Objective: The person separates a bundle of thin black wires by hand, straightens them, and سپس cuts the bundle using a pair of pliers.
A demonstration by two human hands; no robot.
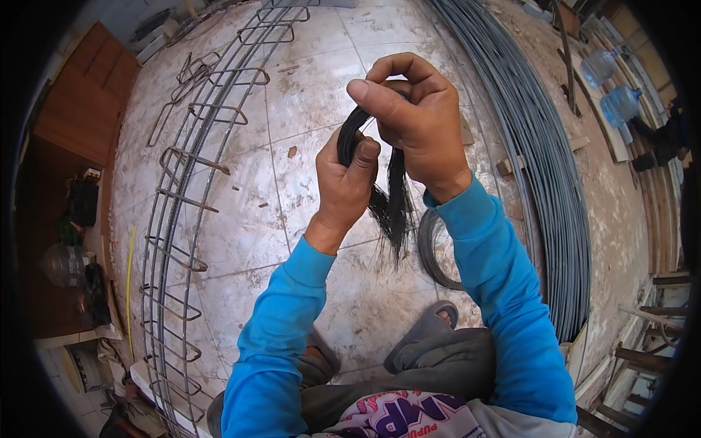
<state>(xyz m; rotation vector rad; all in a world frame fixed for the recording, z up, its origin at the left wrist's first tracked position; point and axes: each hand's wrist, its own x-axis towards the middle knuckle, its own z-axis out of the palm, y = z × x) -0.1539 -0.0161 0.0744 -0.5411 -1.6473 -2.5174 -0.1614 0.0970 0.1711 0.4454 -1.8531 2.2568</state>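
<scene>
Bundle of black wire (396, 197) held above floor, bent into arch; bend toward top of view, loose ends hanging lower right, long axis near-vertical. Left hand (343, 175) closed around bundle's left side, thumb pressed over it. Right hand (425, 120) curled at bend, thumb and forefinger tips close; cannot tell if gripping. Stained tile floor (244, 244) below; rebar cage (188, 201) left, grey rods (537, 160) right.

Black strands (396, 208), perhaps wire, partly behind hands (427, 128), rebar cage (187, 201) cropped
</scene>
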